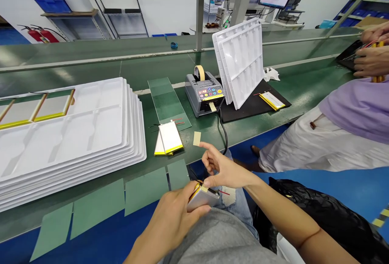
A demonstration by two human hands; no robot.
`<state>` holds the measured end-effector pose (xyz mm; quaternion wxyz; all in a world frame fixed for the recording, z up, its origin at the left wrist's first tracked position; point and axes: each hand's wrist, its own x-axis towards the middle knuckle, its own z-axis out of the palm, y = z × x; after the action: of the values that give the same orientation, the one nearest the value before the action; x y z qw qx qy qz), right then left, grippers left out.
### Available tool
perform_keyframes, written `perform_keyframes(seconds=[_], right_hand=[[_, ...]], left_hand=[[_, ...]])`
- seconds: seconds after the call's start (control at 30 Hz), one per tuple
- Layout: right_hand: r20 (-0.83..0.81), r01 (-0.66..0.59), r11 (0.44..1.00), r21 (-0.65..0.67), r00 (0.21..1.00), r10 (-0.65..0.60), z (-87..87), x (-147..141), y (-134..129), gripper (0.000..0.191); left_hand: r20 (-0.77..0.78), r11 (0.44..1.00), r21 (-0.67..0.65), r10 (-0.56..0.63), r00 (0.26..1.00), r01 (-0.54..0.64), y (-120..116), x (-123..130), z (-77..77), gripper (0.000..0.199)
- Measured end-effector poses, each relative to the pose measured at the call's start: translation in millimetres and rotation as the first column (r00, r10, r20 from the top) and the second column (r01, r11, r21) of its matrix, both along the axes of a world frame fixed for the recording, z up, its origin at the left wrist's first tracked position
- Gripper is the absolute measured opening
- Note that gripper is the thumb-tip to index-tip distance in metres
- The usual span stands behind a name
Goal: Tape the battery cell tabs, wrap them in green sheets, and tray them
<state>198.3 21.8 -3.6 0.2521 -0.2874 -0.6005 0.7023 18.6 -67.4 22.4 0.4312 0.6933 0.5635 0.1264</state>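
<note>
My left hand (178, 211) is wrapped round a silver battery pouch (202, 199) with yellow edges, just off the bench edge. A red wire sticks out from its right end. A short piece of tape (204, 188) lies on the pouch's upper edge, where the thumb of my right hand (220, 166) touches it. The right index finger stretches out, with a cream tape piece (197, 138) at its tip. Two white batteries (171, 137) with yellow ends lie overlapped on the green bench. A grey tape dispenser (204, 93) has a tape end sticking out of its front.
Stacked white trays (100, 134) fill the left, the top one holding batteries. Upright white trays (243, 61) and another battery (272, 100) rest on a black mat (232, 114). A black cable hangs off the bench. A person in purple (358, 106) works at the right.
</note>
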Motion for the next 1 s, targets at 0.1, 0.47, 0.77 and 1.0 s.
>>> perform_keyframes(seconds=[0.1, 0.47, 0.77, 1.0], right_hand=[[-0.087, 0.095, 0.995, 0.03, 0.992, -0.092, 1.8, 4, 10, 0.077], [0.419, -0.448, 0.795, 0.408, 0.866, 0.273, 30.9, 18, 11, 0.03], [0.543, -0.51, 0.684, 0.521, 0.817, 0.195, 35.5, 14, 8, 0.032], [0.635, -0.501, 0.7, 0.509, 0.768, 0.088, 36.6, 8, 1, 0.03]], left_hand=[[0.128, 0.99, -0.131, 0.076, 0.989, -0.06, 2, -6, 7.0, 0.021], [0.264, 0.948, -0.317, 0.046, 0.964, 0.041, 13, -26, 10.0, 0.029], [0.258, 0.952, -0.3, 0.014, 0.966, 0.066, 13, -24, 5.7, 0.031], [0.189, 0.966, -0.257, 0.045, 0.981, 0.005, 11, -22, 9.7, 0.014]])
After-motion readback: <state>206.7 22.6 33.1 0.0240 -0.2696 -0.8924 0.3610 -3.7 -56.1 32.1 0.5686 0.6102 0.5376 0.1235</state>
